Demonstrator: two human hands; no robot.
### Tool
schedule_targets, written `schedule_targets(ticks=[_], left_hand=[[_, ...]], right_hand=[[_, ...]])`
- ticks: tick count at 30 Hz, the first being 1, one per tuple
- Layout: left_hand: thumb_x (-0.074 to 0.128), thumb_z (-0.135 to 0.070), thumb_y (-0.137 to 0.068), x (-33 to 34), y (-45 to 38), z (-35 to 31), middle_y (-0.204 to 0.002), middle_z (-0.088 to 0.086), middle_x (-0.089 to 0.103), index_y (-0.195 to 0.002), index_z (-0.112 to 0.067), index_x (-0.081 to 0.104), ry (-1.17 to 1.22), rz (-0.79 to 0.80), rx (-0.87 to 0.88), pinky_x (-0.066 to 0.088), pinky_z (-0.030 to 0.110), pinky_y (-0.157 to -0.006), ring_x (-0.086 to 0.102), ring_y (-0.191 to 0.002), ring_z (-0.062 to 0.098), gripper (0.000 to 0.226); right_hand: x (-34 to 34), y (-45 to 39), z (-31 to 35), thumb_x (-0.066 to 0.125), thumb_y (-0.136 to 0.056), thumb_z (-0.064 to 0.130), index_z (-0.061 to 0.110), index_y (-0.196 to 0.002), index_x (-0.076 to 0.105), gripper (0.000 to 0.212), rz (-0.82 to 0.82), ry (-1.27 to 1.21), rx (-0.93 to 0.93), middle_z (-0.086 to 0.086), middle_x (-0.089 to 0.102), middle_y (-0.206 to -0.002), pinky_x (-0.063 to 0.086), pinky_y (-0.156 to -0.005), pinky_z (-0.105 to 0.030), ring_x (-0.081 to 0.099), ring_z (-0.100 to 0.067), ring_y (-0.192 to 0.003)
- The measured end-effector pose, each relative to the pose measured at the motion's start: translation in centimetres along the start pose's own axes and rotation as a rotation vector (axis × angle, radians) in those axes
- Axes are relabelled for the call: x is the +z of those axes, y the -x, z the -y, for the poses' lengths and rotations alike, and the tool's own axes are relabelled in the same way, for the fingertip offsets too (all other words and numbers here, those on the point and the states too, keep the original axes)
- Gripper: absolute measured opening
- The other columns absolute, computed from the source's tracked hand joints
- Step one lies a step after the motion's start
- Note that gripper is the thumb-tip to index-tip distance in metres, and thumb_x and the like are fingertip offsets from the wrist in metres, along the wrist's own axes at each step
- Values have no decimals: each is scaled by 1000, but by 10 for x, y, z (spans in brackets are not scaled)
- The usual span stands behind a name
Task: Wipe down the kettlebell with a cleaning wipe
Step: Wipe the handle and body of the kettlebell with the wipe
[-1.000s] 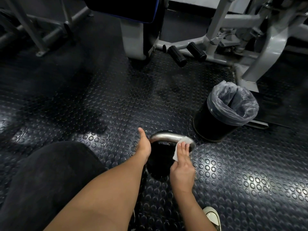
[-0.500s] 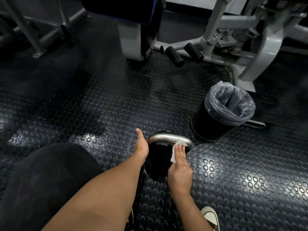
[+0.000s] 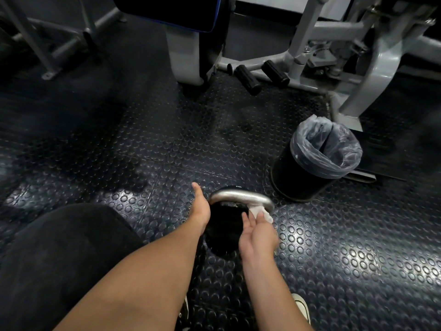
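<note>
A black kettlebell [image 3: 224, 231] with a bare steel handle [image 3: 238, 194] stands on the studded rubber floor just in front of me. My left hand [image 3: 200, 209] lies against its left side with the thumb pointing up; its fingers are hidden behind the hand. My right hand [image 3: 259, 237] is turned palm inward at the right end of the handle. Its fingers curl round a bunched white wipe [image 3: 259, 211], which presses on the handle where it bends down.
A black bin [image 3: 298, 177] with a clear liner stands close to the right of the kettlebell. Grey gym machine frames [image 3: 372, 68] and padded foot rollers [image 3: 248, 80] stand behind. My dark-clothed knee [image 3: 59, 259] is at lower left, a white shoe [image 3: 301, 306] below.
My right hand has rolled from flat fingers on top of the handle to palm inward, and the wipe is now bunched round the handle's right bend. The left hand has stayed in place.
</note>
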State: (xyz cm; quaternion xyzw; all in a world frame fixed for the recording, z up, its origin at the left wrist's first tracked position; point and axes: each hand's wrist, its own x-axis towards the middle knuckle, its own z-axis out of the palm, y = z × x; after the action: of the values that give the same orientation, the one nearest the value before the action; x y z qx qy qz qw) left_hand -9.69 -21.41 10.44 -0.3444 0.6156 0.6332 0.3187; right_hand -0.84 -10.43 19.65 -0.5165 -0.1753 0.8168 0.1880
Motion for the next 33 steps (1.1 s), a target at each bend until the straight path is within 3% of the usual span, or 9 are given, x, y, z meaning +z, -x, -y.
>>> schedule_targets(ticks=[3,8,12,15,18,21,25,28,33], left_hand=[[4,-115,-25,0,14,-6,-159,15,43,-156,-26,39,-1,2,18,21,62,-123,34,-149,38,162],[3,-114,-24,0,25,-8,-161,15,39,-158,-26,35,-3,-4,48,18,61,-124,31,-151,38,163],[4,-115,-27,1,20,-6,-158,16,44,-157,-26,37,-3,0,31,21,61,-123,36,-149,38,160],[6,-115,-26,0,17,-5,-156,16,46,-155,-24,40,1,2,21,24,60,-123,38,-147,38,162],[4,-115,-27,0,23,-8,-158,16,44,-157,-24,38,6,10,31,21,60,-124,36,-149,38,162],[1,-108,-53,2,33,-12,-161,15,40,-158,-23,36,-5,-12,35,15,59,-126,30,-151,37,139],[3,-114,-35,0,22,-7,-157,14,47,-154,-22,45,-7,3,44,18,60,-125,36,-149,36,156],[2,-106,-55,2,32,-12,-159,15,43,-156,-21,40,5,-16,50,17,59,-125,33,-150,36,137],[1,-91,-82,3,39,-16,-162,16,37,-159,-20,34,-12,-34,78,16,57,-126,29,-152,36,110]], right_hand=[[2,-2,-3,42,-106,-2,-6,-149,33,44,64,-44,102,-24,44,-147,39,-116,-50,48,-36,-135],[-5,0,-11,43,-105,-2,-6,-142,41,37,86,-85,125,-23,56,-128,41,-114,-49,62,-28,-104],[-5,-7,-6,42,-105,-2,-4,-130,49,26,96,-90,139,-25,51,-139,40,-115,-48,54,-33,-127],[3,-9,-7,38,-106,-2,-1,-106,55,16,86,-111,165,-22,54,-125,36,-118,-47,45,-33,-138],[-5,-8,-8,38,-106,-3,-3,-119,52,19,88,-113,161,-26,51,-138,39,-116,-48,52,-34,-128],[-9,-8,-6,40,-106,-3,-4,-129,49,26,89,-103,149,-25,53,-137,41,-114,-48,57,-32,-121],[3,-15,-8,36,-107,-3,0,-112,55,20,93,-100,149,-21,52,-130,36,-118,-47,45,-31,-138],[-6,-14,-7,36,-106,-5,-2,-130,50,27,99,-82,158,-24,48,-140,38,-116,-50,48,-35,-134],[-4,-17,-3,36,-107,-3,-1,-110,55,19,117,-108,157,-22,55,-128,38,-117,-48,52,-31,-126]])
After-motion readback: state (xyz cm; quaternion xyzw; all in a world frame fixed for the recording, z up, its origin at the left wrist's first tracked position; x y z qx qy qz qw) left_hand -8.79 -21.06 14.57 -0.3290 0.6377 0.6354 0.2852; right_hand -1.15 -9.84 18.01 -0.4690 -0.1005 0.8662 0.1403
